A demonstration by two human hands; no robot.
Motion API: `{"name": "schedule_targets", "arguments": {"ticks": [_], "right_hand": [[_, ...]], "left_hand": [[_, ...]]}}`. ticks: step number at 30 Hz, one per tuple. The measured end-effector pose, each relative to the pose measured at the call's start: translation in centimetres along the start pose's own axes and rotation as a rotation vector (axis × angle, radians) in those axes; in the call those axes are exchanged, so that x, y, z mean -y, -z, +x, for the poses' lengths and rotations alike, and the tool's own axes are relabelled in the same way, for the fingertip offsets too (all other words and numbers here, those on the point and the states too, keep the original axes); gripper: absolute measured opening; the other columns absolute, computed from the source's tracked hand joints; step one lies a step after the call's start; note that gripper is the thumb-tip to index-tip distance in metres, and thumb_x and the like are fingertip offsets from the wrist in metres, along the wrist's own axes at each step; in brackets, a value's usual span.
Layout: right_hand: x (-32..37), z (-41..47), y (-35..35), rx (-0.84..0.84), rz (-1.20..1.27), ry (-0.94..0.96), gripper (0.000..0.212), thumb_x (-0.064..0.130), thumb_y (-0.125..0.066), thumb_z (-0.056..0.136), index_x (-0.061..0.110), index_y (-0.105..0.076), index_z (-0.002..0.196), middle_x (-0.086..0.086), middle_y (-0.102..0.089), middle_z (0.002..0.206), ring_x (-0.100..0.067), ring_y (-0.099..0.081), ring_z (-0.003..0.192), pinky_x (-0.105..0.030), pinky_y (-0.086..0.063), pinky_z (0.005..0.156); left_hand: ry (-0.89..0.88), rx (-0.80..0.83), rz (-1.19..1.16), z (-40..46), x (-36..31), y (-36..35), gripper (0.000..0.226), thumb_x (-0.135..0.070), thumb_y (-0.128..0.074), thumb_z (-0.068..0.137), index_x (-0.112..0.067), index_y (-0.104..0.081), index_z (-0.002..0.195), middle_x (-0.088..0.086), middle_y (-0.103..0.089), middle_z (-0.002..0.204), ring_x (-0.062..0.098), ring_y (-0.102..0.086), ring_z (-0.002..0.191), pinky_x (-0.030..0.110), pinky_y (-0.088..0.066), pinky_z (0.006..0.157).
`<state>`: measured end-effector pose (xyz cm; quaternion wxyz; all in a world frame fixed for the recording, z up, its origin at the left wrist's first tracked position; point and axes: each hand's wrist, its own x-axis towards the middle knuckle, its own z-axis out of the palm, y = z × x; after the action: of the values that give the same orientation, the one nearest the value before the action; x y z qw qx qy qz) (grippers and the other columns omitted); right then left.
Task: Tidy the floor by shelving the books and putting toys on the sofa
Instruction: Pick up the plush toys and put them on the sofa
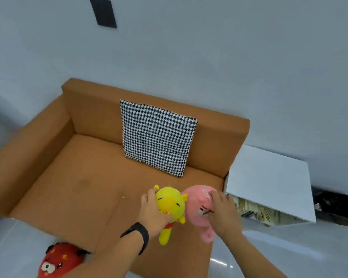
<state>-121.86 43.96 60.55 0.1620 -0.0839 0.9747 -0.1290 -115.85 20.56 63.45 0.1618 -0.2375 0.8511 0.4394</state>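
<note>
Pale grey walls and a glossy pale floor (pixel 269 257) frame an orange-brown sofa (pixel 72 187) that fills the middle of the view, with a black-and-white houndstooth cushion (pixel 157 137) leaning upright against its backrest. High on the far wall sits a dark rectangular panel (pixel 103 13). No brand, label or writing can be read anywhere. Just right of the sofa stands a white cabinet (pixel 269 181); under its top, a row of books (pixel 257 211) shows, blurred. Further right, a black object (pixel 333 207) lies on the floor, too dim to identify. Over the near right part of the seat, the left hand (pixel 153 213), with a black band (pixel 139 235) on its wrist, grips a yellow plush toy (pixel 171 205) around its head, fingers curled round it. Beside it and touching, the right hand (pixel 223 213) holds a pink plush toy (pixel 197 205) from the right side. A red plush toy (pixel 58 259) lies on the floor at the near left, by the sofa's front edge
</note>
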Motion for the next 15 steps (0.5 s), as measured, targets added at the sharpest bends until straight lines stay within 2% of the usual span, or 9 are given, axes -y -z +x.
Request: {"name": "schedule_targets", "arguments": {"ticks": [2,5,8,11,15], "right_hand": [[-2.4,5.4,-1.3,0.010,-0.032,-0.013,0.056,0.005,-0.052,0.087,0.027,-0.043,0.137,0.007,-0.047,0.138,-0.021,-0.042,0.116,-0.031,-0.045,0.077],[-5.9,12.0,-3.1,0.057,-0.062,-0.041,0.050,0.002,-0.048,0.088,0.024,-0.044,0.132,0.004,-0.046,0.134,-0.023,-0.042,0.114,-0.033,-0.041,0.068],[-10.0,18.1,-7.1,0.092,-0.078,-0.064,0.046,0.003,-0.049,0.089,0.023,-0.042,0.130,0.003,-0.042,0.135,-0.025,-0.042,0.116,-0.034,-0.041,0.065],[-11.7,22.5,-10.4,0.085,-0.097,-0.051,0.043,0.007,-0.050,0.091,0.021,-0.041,0.131,0.001,-0.041,0.134,-0.025,-0.042,0.118,-0.034,-0.040,0.065],[-14.1,27.0,-13.9,0.001,0.028,-0.142,0.029,0.010,-0.045,0.096,0.020,-0.041,0.123,0.000,-0.040,0.125,-0.024,-0.040,0.116,-0.037,-0.041,0.064]], "left_hand": [[0.001,-0.014,0.028,5.9,-1.3,-2.9,0.104,-0.041,-0.081,0.054,-0.033,-0.025,0.142,-0.006,-0.030,0.122,0.026,-0.055,0.104,0.038,-0.052,0.086],[-0.008,-0.046,0.085,12.6,-2.3,-7.1,0.093,-0.034,-0.083,0.063,-0.032,-0.026,0.136,-0.005,-0.029,0.121,0.028,-0.056,0.103,0.042,-0.054,0.083],[-0.050,-0.066,0.136,19.8,-2.1,-12.2,0.085,-0.030,-0.083,0.067,-0.027,-0.027,0.131,-0.004,-0.027,0.122,0.030,-0.057,0.101,0.039,-0.053,0.077],[-0.094,-0.061,0.183,25.6,-1.9,-15.8,0.081,-0.026,-0.085,0.071,-0.020,-0.030,0.130,0.001,-0.028,0.128,0.033,-0.056,0.107,0.040,-0.052,0.082],[-0.138,-0.032,0.223,32.4,-0.4,-19.1,0.077,-0.019,-0.085,0.074,-0.013,-0.031,0.128,0.007,-0.031,0.133,0.033,-0.052,0.116,0.034,-0.044,0.086]]}}
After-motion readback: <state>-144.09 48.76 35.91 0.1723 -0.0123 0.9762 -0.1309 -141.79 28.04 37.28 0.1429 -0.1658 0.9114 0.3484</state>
